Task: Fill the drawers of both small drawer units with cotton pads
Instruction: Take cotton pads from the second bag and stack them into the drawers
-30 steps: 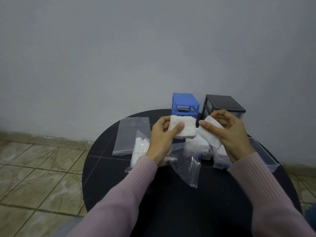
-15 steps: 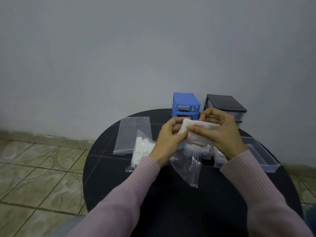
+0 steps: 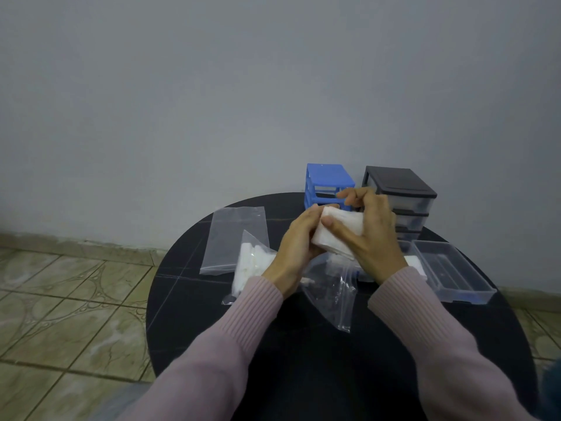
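Note:
Both hands grip one white stack of cotton pads (image 3: 337, 230) above the round black table (image 3: 303, 360). My left hand (image 3: 296, 247) holds its left side; my right hand (image 3: 370, 235) wraps over its right side, thumb on the front. Behind them stand a blue drawer unit (image 3: 328, 180) and a black drawer unit (image 3: 400, 192) with clear drawers. A clear drawer (image 3: 455, 275) lies pulled out on the table at the right. A bag holding more cotton pads (image 3: 252, 265) lies left of my left wrist. More pads are partly hidden under my right hand.
An empty clear zip bag (image 3: 233, 238) lies flat at the table's back left. Another crumpled clear bag (image 3: 334, 293) sits between my wrists. The grey wall rises right behind the units. Tiled floor (image 3: 60, 299) spreads to the left.
My hands each held a separate stack of pads a second ago. They have come together and now both hold one joined stack.

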### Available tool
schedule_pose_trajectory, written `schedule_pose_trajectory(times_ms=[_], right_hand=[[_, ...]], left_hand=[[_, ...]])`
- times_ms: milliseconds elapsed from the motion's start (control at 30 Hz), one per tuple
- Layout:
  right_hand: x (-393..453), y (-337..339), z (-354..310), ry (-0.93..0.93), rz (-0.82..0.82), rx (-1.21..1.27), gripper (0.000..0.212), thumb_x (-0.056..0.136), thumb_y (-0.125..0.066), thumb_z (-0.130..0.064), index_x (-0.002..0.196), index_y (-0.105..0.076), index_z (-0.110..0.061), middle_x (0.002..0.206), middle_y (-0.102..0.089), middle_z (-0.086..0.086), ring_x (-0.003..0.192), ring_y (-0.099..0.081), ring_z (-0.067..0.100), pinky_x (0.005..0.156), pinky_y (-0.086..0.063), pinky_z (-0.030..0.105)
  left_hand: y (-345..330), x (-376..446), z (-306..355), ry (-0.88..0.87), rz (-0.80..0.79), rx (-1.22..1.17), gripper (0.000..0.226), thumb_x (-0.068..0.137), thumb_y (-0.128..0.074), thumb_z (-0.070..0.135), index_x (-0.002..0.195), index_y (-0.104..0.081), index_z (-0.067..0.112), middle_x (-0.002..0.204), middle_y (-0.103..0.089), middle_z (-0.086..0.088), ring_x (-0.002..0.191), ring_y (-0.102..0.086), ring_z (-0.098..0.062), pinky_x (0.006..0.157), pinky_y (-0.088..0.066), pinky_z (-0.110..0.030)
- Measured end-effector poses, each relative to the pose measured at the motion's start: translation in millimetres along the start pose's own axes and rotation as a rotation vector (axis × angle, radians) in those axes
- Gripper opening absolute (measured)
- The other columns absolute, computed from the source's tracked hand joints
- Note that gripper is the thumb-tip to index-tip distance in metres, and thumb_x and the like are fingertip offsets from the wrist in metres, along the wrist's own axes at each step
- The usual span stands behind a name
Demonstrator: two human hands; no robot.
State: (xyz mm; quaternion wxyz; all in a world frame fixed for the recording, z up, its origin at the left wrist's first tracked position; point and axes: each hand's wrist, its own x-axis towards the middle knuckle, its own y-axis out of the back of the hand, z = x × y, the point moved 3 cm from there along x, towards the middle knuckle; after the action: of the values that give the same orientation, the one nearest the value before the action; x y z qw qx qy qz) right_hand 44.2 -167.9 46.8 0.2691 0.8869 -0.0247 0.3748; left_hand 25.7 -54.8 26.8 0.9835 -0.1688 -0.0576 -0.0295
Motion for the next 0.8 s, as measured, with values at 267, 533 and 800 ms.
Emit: schedule_pose_trajectory(times_ms=[267,533,800], right_hand=[[-3,-10,3,-0.101,-0.046,0.065,0.075,0.075,-0.039,-0.070,0.128,-0.031,-0.017,0.107,-0.028,-0.025,0.113,-0.030,0.005,0.101,-0.027,0.019],[2,-7,6,-0.280,-0.068,0.318,0.067,0.065,-0.034,-0.087,0.110,-0.025,-0.038,0.131,-0.030,-0.001,0.125,-0.033,0.012,0.106,-0.032,0.032],[-14,-15,14,-0.365,-0.302,0.482,0.058,0.091,-0.050,-0.032,0.142,-0.023,-0.024,0.122,-0.056,-0.003,0.111,-0.056,0.014,0.101,-0.043,0.039]], left_hand=[[-5,-7,-1,0.023,-0.095,-0.010,0.052,0.076,-0.051,0.054,0.116,-0.056,0.021,0.126,-0.060,-0.010,0.115,-0.059,-0.021,0.095,-0.050,-0.035],[-1,-1,-6,-0.014,-0.054,0.075,0.040,0.097,-0.045,0.022,0.136,-0.041,0.017,0.133,-0.052,-0.012,0.118,-0.054,-0.025,0.098,-0.048,-0.041],[7,0,0,-0.113,0.085,0.018,0.043,0.099,-0.037,0.007,0.139,-0.037,0.022,0.127,-0.053,-0.003,0.120,-0.052,-0.025,0.104,-0.041,-0.050]])
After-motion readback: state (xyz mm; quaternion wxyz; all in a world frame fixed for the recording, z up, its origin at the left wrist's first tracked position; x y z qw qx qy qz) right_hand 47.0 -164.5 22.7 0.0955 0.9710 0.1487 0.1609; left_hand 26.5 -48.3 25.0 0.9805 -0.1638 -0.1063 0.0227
